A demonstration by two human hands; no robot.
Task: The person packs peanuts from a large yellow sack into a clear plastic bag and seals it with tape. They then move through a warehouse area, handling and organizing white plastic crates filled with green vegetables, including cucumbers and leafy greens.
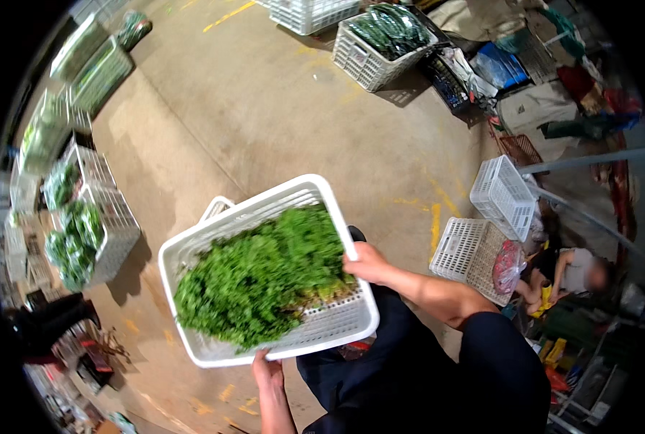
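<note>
I hold a white plastic crate (337,322) tilted in front of my body, above the floor. A thick heap of bright green, feathery-leaved greens (257,278) lies in it, with paler stems showing near the right end. My right hand (366,262) grips the crate's right rim, its fingertips hidden inside against the greens. At the near rim, my left hand (267,369) is closed on the edge, the fingers partly out of sight under the crate. A white handle (216,207) sticks out past the far rim.
Crates of bagged greens (77,239) line the left side. A white crate of dark greens (369,58) stands far ahead. To the right are two white crates (503,195), (456,246) and a seated person (575,271). Concrete floor (214,108) lies between, with worn yellow lines.
</note>
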